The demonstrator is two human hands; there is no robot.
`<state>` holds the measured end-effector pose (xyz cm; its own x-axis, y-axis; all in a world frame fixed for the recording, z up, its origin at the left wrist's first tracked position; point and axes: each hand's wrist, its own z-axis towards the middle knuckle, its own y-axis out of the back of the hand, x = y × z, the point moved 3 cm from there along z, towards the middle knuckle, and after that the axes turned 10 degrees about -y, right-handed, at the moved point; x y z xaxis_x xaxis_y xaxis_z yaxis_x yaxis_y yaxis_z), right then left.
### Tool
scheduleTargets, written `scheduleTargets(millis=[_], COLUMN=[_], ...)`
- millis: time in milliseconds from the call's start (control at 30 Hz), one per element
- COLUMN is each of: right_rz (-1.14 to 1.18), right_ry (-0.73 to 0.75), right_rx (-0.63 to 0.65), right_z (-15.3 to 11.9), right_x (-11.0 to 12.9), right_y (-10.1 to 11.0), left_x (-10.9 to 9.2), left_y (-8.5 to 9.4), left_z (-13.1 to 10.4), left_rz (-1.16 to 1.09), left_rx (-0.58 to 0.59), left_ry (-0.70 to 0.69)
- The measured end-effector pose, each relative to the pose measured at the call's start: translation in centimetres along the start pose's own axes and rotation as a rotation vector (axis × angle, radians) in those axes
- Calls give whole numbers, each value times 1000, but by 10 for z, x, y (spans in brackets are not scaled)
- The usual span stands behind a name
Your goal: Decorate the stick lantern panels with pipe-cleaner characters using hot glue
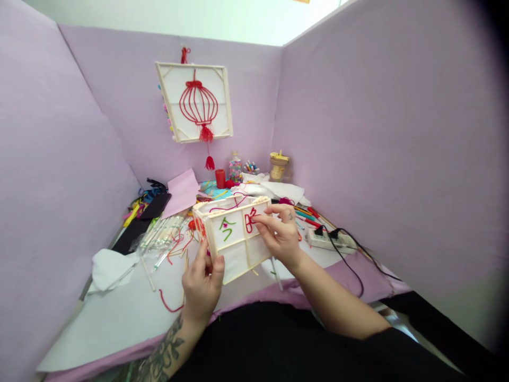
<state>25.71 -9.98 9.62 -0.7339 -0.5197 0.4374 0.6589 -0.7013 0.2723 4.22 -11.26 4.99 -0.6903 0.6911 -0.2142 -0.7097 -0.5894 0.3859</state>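
The left hand (203,281) is clamped on the lower left corner of the box (231,262), held above the table (107,318). The right hand's (278,233) fingertips, drawn together, touch a red character, seemingly unfinished, on the box's upper right panel; a green character (226,231) reading "今" fills the upper left panel.

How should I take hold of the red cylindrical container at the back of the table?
Best to grip the upper wall of the red cylindrical container between thumb and fingers, coming from the front left and slightly above. It stands upright with straight sides, while the red ball and clear bottle crowd its right.
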Motion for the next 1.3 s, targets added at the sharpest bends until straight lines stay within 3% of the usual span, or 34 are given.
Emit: scheduleTargets(millis=[900,1067,1300], right_rz=[25,123,286], right_ry=[10,-1,-221], right_rx=[20,-53,-323], right_z=[-2,-4,-1], right_x=[3,2,-10], right_y=[0,9,41], left_x=[1,2,3], left_y=[0,0,3], left_z=[-1,-1,2], left_rz=[-14,-11,-19], left_rx=[12,10,15], left_ry=[40,51,103])
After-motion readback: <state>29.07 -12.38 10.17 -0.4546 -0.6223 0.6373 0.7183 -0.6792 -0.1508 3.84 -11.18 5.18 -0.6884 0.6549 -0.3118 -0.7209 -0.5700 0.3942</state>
